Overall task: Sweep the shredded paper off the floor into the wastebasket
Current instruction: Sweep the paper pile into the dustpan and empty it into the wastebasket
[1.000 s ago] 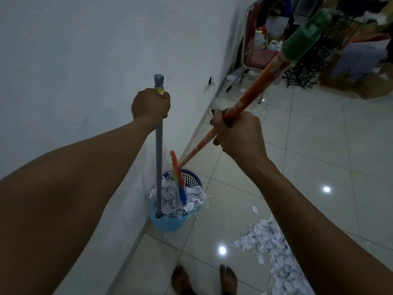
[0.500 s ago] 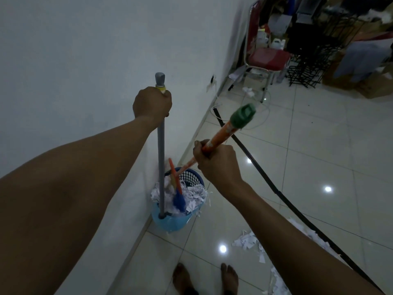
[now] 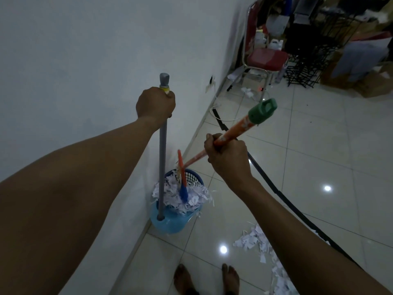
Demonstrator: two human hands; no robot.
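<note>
My left hand (image 3: 155,103) grips the top of a grey dustpan handle (image 3: 162,158) that stands upright. Its light blue pan (image 3: 170,222) rests over the front of a blue wastebasket (image 3: 192,175) against the wall. My right hand (image 3: 226,154) grips an orange broom handle (image 3: 236,128) with a green cap (image 3: 262,111). The broom head (image 3: 182,179), orange and blue, pokes into the shredded paper (image 3: 189,199) heaped in the basket and pan. More shredded paper (image 3: 257,241) lies on the tiles at the lower right.
A white wall (image 3: 85,60) runs along the left. My bare feet (image 3: 204,279) stand on glossy tiles below the basket. A black strip (image 3: 282,196) crosses the floor diagonally. A red chair (image 3: 265,58), black wire racks (image 3: 308,60) and clutter fill the far right corner.
My right hand slid up the broom handle, then lowered and drew back toward me. The broom head stays in the basket's paper. My left hand and the dustpan handle hardly moved.
</note>
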